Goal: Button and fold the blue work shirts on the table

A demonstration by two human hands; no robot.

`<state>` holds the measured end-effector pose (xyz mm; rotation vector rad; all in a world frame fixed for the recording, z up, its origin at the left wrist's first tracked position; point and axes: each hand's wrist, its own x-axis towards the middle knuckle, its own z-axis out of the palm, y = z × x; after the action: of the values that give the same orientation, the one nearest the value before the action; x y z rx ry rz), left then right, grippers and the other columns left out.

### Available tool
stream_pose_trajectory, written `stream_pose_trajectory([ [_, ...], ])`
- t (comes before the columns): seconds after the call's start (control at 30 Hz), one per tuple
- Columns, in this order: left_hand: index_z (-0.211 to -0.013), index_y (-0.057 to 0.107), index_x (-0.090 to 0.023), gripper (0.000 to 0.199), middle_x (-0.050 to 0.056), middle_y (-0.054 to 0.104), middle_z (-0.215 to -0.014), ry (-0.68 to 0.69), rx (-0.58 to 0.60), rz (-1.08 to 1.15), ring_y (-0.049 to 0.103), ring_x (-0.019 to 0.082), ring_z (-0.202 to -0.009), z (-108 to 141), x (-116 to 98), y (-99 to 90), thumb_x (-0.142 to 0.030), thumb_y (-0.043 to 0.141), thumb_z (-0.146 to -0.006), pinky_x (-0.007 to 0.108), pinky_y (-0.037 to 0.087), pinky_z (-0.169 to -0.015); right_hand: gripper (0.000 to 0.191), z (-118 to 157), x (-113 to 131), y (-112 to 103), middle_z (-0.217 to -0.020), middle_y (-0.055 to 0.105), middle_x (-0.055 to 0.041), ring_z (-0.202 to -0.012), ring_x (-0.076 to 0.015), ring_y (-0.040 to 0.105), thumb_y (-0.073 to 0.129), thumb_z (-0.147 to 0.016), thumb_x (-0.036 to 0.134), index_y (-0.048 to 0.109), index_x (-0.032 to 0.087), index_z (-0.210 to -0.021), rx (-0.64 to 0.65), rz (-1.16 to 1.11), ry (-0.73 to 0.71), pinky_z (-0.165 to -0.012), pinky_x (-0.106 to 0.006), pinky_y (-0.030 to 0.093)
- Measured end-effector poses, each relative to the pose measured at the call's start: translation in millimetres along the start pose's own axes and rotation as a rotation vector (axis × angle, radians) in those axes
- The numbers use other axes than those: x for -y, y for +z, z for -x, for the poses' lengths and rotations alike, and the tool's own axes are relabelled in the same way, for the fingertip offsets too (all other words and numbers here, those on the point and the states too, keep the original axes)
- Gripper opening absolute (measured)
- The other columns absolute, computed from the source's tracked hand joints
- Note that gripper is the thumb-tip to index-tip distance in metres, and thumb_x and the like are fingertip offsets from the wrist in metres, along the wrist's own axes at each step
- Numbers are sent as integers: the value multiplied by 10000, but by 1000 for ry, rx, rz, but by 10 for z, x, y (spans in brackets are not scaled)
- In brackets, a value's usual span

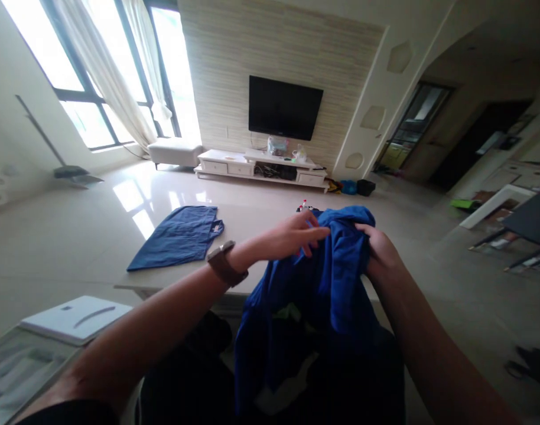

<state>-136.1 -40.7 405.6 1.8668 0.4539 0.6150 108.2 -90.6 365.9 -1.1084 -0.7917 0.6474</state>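
A bright blue garment (343, 271) hangs bunched in front of me, its lower part draping over my lap. My right hand (380, 251) grips its upper right edge, with the fingers partly hidden behind the cloth. Against the garment's upper left side is my left hand (303, 236), its fingers apart and slightly blurred, with a dark watch on the wrist. On the white table (252, 271), to the left, a folded dark blue shirt (181, 236) lies flat with its collar toward the right.
Behind the garment, small red-topped items (303, 205) stand on the table. A white box (77, 319) sits at the lower left. Farther off are a low TV cabinet (225, 165), a bench (175, 153) and a dark chair (529, 221) at the right.
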Motion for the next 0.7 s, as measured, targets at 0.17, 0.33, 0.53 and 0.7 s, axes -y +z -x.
stream_pose_trajectory([
  [0.17, -1162, 619, -208, 639, 113, 723, -992, -53, -17, -185, 696, 284, -890, 232, 131, 670, -486, 882, -650, 356, 531, -703, 119, 122, 194, 189, -914, 748, -85, -952, -268, 765, 632, -876, 283, 666, 187, -937, 40, -137, 52, -824, -465, 676],
  [0.33, -821, 642, -197, 155, 35, 668, -760, -39, -185, -28, 604, 184, -688, 20, 262, 408, -323, 583, -890, 308, 492, -631, 237, 179, 362, 162, -1041, 726, -77, -1110, -255, 724, 584, -926, 435, 663, 218, -976, 73, -154, -183, -934, -447, 639],
  [0.53, -876, 712, -182, 79, 6, 680, -828, 240, -388, -138, 655, 183, -875, 133, -339, -344, -217, 701, -806, 296, 568, -813, 582, 72, -140, -539, -1436, 592, -96, -1422, -298, 515, 877, -655, 269, 627, 262, -1180, -115, 251, -430, -1104, -471, 522],
  [0.7, -871, 732, -173, 107, 21, 670, -814, 189, -168, -136, 690, 204, -887, 125, -619, -438, -163, 752, -766, 325, 592, -807, 806, 200, -1156, -612, -1327, 697, -90, -1325, -338, 567, 968, -396, 161, 684, 226, -1148, 118, 422, -32, -1116, -495, 483],
])
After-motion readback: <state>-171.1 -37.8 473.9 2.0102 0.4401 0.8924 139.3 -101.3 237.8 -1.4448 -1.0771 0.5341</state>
